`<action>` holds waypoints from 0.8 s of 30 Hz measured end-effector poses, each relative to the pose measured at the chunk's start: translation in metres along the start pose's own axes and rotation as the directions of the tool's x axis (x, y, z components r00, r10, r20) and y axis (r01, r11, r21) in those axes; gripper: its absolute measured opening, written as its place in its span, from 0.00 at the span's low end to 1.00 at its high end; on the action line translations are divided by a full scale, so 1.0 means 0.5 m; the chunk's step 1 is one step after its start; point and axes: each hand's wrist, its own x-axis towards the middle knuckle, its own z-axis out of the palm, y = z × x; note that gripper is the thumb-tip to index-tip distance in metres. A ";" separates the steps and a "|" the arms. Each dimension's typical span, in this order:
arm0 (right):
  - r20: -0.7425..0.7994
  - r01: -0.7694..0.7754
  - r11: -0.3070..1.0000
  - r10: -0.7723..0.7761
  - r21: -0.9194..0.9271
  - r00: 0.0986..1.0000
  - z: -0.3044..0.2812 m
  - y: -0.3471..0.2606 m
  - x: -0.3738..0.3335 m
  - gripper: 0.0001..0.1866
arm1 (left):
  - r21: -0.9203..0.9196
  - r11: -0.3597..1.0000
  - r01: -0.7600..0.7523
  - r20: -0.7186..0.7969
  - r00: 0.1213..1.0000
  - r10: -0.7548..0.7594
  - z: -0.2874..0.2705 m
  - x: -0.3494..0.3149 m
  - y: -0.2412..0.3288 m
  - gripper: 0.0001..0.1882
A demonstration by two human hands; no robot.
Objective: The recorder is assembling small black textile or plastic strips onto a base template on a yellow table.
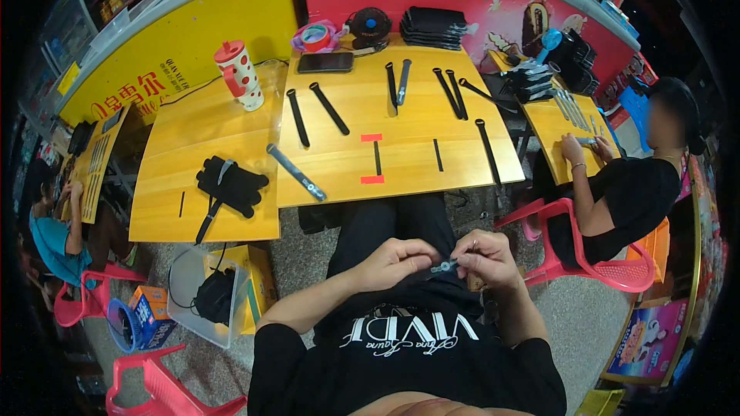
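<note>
My left hand [397, 260] and my right hand [486, 259] meet over my lap, below the front edge of the wooden table [339, 177]. Together they pinch a small grey metal piece [445, 266] between the fingertips. On the table ahead lie several black straps [329, 108] and a short black strip [377, 158] between two red tape marks [371, 138]. A grey strap [296, 172] lies near the table's left front corner.
A second table on the left carries black gloves [230, 184] and a red dotted cup [240, 75]. A black phone [325, 62], tape rolls [316, 35] and stacked black trays [432, 27] sit at the back. One seated person [617, 192] works on the right, another [54, 235] on the left. A clear bin [204, 293] stands on the floor.
</note>
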 end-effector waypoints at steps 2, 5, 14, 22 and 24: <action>-0.060 -0.052 0.998 0.054 0.037 0.997 -0.016 -0.011 0.020 0.04 | 0.007 0.998 0.061 -0.026 0.998 -0.061 -0.022 0.003 -0.022 0.09; -0.166 -0.089 0.991 0.104 0.095 0.981 -0.051 0.021 0.056 0.03 | -0.032 0.993 0.110 -0.077 0.991 -0.113 -0.054 0.019 -0.036 0.09; -0.148 -0.112 0.976 0.085 -0.185 0.985 -0.088 0.071 0.204 0.04 | -0.381 0.857 0.348 -0.149 0.891 -0.428 -0.126 0.048 -0.010 0.10; -0.331 -0.177 0.531 -0.211 -0.829 0.920 -0.232 0.215 0.424 0.10 | -0.321 0.869 0.375 -0.284 0.837 -0.467 -0.185 0.071 -0.003 0.11; -0.246 -0.109 0.404 -0.305 -0.908 0.920 -0.236 0.234 0.460 0.09 | -0.304 0.867 0.394 -0.296 0.826 -0.479 -0.193 0.082 -0.005 0.11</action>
